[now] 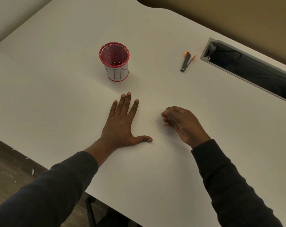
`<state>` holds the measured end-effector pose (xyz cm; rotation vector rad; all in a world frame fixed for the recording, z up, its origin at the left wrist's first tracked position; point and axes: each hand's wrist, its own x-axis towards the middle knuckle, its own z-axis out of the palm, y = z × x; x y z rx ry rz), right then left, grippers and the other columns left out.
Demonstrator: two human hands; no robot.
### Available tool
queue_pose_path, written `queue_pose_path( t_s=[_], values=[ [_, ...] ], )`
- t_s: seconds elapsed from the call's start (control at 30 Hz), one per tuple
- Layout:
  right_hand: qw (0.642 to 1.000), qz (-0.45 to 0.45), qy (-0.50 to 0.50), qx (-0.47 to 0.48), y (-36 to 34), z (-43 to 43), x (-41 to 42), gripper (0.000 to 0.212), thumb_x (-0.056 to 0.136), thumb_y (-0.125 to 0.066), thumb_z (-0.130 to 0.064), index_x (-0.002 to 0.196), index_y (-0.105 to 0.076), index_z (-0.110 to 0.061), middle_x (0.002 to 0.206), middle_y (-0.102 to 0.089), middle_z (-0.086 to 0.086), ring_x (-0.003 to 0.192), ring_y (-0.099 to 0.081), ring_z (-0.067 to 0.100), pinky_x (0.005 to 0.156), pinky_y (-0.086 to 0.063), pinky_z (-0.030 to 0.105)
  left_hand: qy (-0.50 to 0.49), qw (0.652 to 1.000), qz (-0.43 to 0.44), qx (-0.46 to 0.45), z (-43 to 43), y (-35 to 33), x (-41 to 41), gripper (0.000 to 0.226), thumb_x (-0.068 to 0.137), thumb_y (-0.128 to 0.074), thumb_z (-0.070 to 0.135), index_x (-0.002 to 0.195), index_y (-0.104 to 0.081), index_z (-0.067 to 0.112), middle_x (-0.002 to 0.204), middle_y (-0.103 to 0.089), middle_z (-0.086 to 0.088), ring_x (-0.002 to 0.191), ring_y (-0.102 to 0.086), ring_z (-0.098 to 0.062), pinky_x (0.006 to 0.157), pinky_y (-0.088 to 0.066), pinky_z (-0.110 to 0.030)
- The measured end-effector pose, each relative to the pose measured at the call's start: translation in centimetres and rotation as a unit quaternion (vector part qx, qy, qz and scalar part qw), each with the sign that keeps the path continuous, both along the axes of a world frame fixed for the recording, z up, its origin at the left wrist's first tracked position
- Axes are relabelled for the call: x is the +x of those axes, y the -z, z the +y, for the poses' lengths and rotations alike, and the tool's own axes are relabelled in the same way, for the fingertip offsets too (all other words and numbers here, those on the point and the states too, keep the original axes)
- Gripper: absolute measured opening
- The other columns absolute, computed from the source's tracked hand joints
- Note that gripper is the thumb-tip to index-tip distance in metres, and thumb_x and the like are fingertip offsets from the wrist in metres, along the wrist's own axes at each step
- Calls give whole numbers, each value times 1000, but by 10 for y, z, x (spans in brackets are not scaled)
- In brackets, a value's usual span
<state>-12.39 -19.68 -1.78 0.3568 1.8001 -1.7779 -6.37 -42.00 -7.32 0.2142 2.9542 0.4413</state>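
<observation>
My left hand (pixel 122 123) lies flat on the white table (pixel 57 87), palm down, fingers straight and spread, thumb out to the right. My right hand (pixel 180 123) sits just right of it, fingers curled in with the thumb against the fingertips; nothing shows between them. Beyond my left fingertips stands a red mesh cup (pixel 114 61) wrapped in a paper label that reads "BIN". Small dark bits lie in its bottom. A grey stapler with orange ends (pixel 187 61) lies farther right, apart from both hands.
A grey-framed cable slot (pixel 247 68) with dark cables inside runs along the table's right side. The table's near-left edge drops to a wood floor (pixel 11 169) strewn with small white scraps. A dark chair leg (pixel 89 210) shows under the table edge.
</observation>
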Motion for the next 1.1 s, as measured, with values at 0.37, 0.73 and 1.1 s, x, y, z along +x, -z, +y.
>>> queue_pose_path(
  t_s=[0.37,0.73,1.1],
  values=[
    [993,97,-57,19,-31,-37,-30,5,91,-67,-11,94,-66,-6,87,-67,7,82,-63,19,79,-56,33,-3,1000,-8,10,0,-1,0,143,63,-36,107,165,9,19,171,24,-10,159,23,-28,131,-1,-55],
    [774,470,-263,331,-102,-182,-138,4,88,-67,-12,91,-65,-14,95,-67,3,88,-61,18,68,-45,20,-8,999,-44,22,1,-4,1,139,65,-39,105,161,24,27,165,40,0,154,35,-24,130,3,-53],
    [658,490,-379,428,-85,-197,-147,21,91,-59,-11,110,-69,-9,112,-68,12,101,-63,28,78,-50,31,-5,999,-39,24,0,-4,1,138,67,-40,104,162,22,26,166,39,-2,154,35,-25,130,5,-52]
  ],
)
